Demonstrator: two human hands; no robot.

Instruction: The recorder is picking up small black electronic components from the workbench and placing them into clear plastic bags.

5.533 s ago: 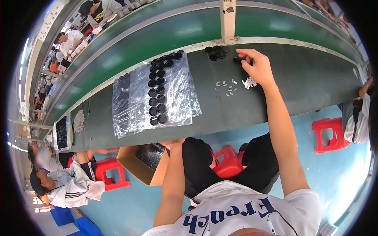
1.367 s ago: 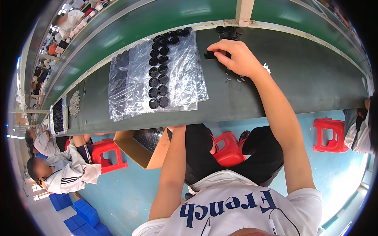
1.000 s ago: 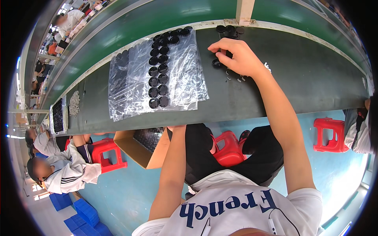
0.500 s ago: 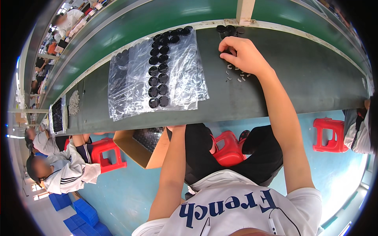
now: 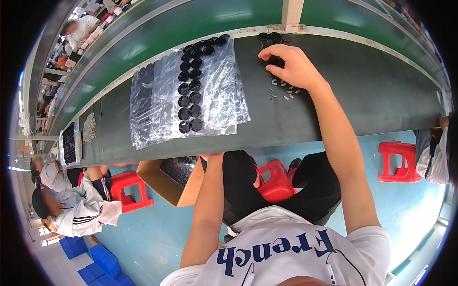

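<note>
Over the far right part of the dark green worktop (image 5: 377,90), my right hand (image 5: 298,69) hovers with thumb and index finger parted. Dark shapes show in the gap between those fingers, and I see nothing gripped. Just beyond it lies a small group of black round caps (image 5: 274,37). Small pale pieces (image 5: 288,90) are scattered below its palm. Two columns of black caps (image 5: 195,97) run down clear plastic bags (image 5: 217,102) left of centre. My left hand (image 5: 211,155) is at the table's front edge, mostly hidden beneath it, its fingers out of sight.
A cardboard box (image 5: 186,190) containing a clear bag of dark parts stands below the front edge. Further left are a pile of pale pieces (image 5: 89,128) and a tray of black parts (image 5: 69,145). Red stools (image 5: 398,162) and seated people flank me. A post (image 5: 291,16) rises behind the caps.
My right thumb and index finger have spread further apart, with the hand staying near the caps. The left arm is almost unmoved. The whole view has shifted slightly.
</note>
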